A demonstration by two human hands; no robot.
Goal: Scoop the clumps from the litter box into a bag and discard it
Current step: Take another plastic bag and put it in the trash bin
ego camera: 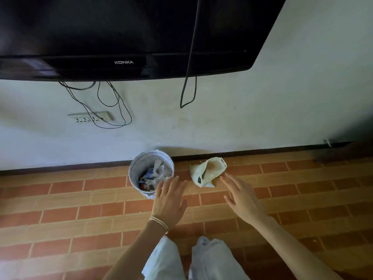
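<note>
A crumpled pale plastic bag [207, 171] lies on the brick-pattern floor near the wall, its mouth gaping with brownish matter inside. To its left stands a small white bin [141, 161] holding scraps of paper and rubbish. My left hand [169, 199], with thin bangles at the wrist, hovers open over the floor between bin and bag, its fingers reaching the bin's near rim. My right hand [242, 196] is open too, fingers spread, its fingertips at the bag's lower right edge. No litter box or scoop is in view.
A black television [125, 37] hangs on the white wall above, with cables [113, 102] dangling down to a wall socket [90, 117]. A dark skirting strip runs along the floor's far edge. My white trouser legs [201, 259] show at the bottom.
</note>
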